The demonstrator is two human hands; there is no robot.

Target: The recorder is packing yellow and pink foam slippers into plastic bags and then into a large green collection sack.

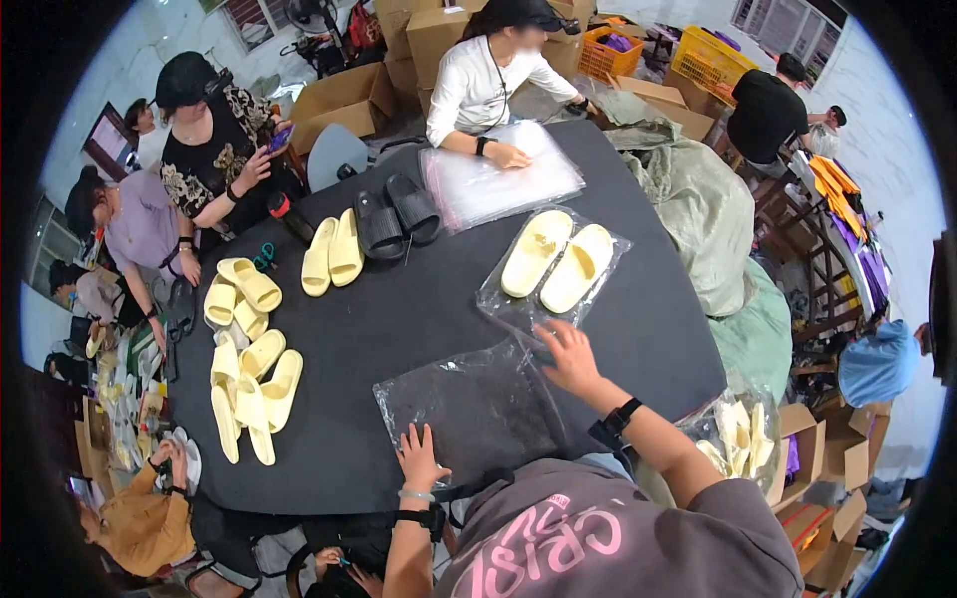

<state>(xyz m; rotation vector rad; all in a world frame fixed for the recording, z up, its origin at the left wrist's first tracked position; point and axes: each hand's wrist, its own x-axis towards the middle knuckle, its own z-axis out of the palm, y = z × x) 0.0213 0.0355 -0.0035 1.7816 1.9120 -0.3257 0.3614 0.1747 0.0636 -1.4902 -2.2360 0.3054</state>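
Note:
My left hand (421, 458) rests with spread fingers at the near left corner of a clear plastic bag (469, 394) that lies flat on the black table. My right hand (570, 359) is open, its fingers apart, over the far right side of that bag. Just beyond its fingertips is a second clear bag (610, 271), with a pair of pale yellow slippers (576, 269) lying side by side on or in it; I cannot tell which.
Loose yellow slippers (257, 384) lie at the left of the table (399, 319). Farther back are another yellow pair (332, 253) and black slippers (397, 215). Across the table, a person in white (495, 85) touches a stack of clear bags (503, 179). Bagged slippers (736, 439) sit beyond the right edge.

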